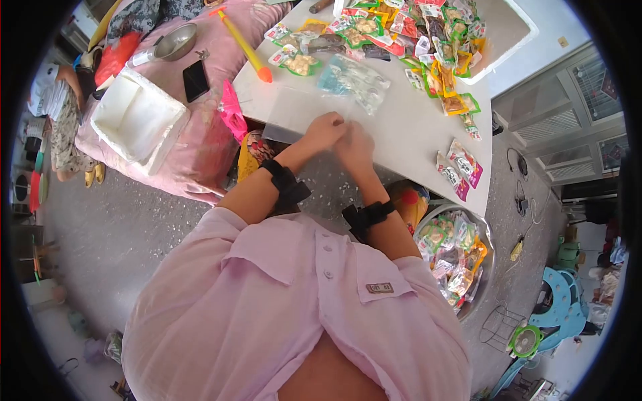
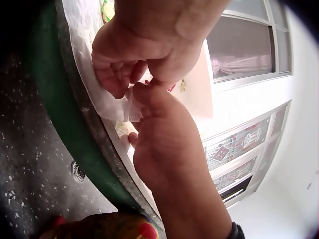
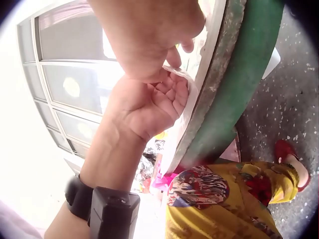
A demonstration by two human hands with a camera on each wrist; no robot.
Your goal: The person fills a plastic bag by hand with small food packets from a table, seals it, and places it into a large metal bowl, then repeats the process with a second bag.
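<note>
Both hands meet at the table's near edge, their fingertips almost together. A clear plastic bag (image 1: 287, 107) (image 2: 132, 108) (image 3: 188, 87) lies under and beside them, its edge between the fingers. The left hand (image 1: 326, 131) (image 2: 144, 47) (image 3: 154, 107) pinches this edge with curled fingers. Close against it, the right hand (image 1: 355, 146) (image 2: 167, 127) (image 3: 149, 42) pinches the bag with thumb and fingers; its fingertips are partly hidden. Beyond the hands is a pile of clear packets (image 1: 354, 81) on the white table (image 1: 408, 127).
Colourful snack packets (image 1: 441, 33) heap up by a white foam box (image 1: 518, 33); a few lie at the right (image 1: 461, 164). A metal basin (image 1: 489, 257) of packets stands below. Left are a yellow tube (image 1: 242, 47), a phone (image 1: 196, 81) and another foam box (image 1: 164, 117) on pink cloth.
</note>
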